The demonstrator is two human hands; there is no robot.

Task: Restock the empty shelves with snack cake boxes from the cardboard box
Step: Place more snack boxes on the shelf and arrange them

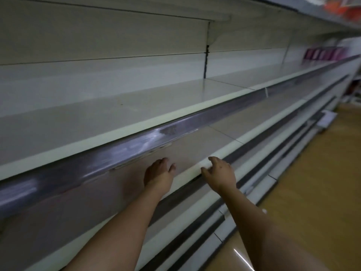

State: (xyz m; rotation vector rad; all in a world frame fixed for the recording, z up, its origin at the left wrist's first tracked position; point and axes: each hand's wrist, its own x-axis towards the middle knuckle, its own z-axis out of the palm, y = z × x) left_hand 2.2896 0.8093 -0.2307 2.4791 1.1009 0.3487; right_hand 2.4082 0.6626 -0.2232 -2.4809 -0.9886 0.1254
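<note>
— Hands?
— Both reaching toward the second shelf [195, 145] at lower centre of frame. Left hand [157, 174] stretched over the shelf surface, fingers loosely extended, grasping nothing. Right hand [219, 173] at the shelf's pale front edge [187, 174], fingers spread and relaxed, grasping nothing; contact with the edge not determinable through blur.

— Shelving?
— Long run of cream shelves receding toward upper right. Top shelf [109, 114] bare across left and centre, grey price rail [136, 141] along its front. Further shelf edges stepped below, toward lower right.

— Task items?
— Snack cake boxes: possibly the row of purple boxes [324, 53] on the top shelf, far upper right; too blurred to confirm. Cardboard box not in sight.

— Other?
— Orange packages [340, 6], blurred, on a higher shelf at upper right corner. Tan floor [312, 192] along right side, glare streak at bottom. Small pale item [327, 119] at the shelving base, mid right, unidentifiable.
</note>
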